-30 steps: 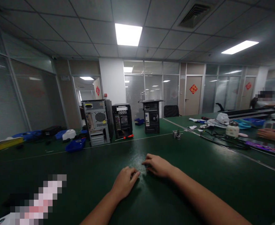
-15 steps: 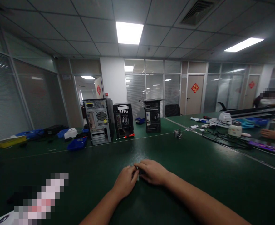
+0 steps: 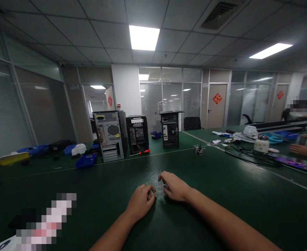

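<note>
Left hand (image 3: 140, 201) curls at lower centre, contents unclear. Right hand (image 3: 176, 187), just apart, shows thumb and fingers parted over green table (image 3: 221, 174).

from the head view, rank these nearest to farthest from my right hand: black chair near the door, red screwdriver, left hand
1. Left hand: just to the left
2. Red screwdriver: ahead and to the left, in front of the middle computer case
3. Black chair: far ahead, slightly right
</note>
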`<state>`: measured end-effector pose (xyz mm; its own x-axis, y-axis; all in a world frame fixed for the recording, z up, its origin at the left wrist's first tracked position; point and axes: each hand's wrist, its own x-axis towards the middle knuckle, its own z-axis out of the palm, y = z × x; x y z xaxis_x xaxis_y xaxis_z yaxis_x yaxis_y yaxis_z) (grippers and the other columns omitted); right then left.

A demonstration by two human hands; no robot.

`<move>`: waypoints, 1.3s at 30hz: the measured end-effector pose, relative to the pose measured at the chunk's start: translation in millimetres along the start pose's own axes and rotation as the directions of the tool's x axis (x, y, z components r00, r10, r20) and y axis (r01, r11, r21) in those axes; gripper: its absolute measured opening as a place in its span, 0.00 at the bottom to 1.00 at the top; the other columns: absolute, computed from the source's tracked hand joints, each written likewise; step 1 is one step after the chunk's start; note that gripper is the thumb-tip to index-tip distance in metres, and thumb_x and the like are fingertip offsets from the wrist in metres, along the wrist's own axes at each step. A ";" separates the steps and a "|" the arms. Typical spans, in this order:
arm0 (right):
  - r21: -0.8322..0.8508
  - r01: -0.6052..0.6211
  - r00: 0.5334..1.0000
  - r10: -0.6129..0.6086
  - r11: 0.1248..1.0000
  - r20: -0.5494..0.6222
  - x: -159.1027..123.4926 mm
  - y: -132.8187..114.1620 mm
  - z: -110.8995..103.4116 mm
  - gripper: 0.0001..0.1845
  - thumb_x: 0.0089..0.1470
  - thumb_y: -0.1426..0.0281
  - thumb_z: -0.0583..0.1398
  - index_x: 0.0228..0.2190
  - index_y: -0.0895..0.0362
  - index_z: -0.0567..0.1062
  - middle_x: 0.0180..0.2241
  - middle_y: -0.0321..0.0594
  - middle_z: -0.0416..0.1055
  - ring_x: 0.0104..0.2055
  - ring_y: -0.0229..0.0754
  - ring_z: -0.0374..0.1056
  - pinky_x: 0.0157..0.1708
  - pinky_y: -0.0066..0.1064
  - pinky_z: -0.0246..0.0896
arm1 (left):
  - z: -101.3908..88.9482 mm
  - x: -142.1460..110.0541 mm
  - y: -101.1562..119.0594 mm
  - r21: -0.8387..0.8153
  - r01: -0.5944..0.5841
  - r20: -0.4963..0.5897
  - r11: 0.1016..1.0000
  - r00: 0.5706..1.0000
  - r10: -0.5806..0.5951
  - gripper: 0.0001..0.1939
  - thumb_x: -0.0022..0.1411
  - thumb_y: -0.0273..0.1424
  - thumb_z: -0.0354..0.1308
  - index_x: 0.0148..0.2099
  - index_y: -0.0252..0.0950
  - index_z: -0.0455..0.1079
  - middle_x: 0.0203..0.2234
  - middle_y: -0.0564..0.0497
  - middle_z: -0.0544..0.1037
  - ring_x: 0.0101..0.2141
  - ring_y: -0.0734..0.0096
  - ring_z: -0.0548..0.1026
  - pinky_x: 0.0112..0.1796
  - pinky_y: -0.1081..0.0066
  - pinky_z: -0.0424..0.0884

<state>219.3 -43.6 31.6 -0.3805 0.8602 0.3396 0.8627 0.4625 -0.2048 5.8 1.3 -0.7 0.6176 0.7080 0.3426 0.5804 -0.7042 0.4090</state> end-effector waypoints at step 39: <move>0.087 -0.608 0.648 0.556 0.789 -0.520 -52.8 188.0 -33.6 0.22 0.60 0.61 0.51 0.47 0.57 0.77 0.49 0.48 0.75 0.52 0.51 0.69 0.53 0.41 0.61 | -2.3 -2.2 2.1 0.058 -0.022 0.036 0.998 0.999 0.020 0.19 0.71 0.39 0.45 0.36 0.38 0.74 0.30 0.48 0.76 0.37 0.64 0.72 0.38 0.69 0.61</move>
<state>412.8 -9.3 6.0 0.4065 0.7027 0.5839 0.8833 -0.1390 -0.4477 4.4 -1.7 1.3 0.6480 0.6913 0.3198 0.5966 -0.7216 0.3511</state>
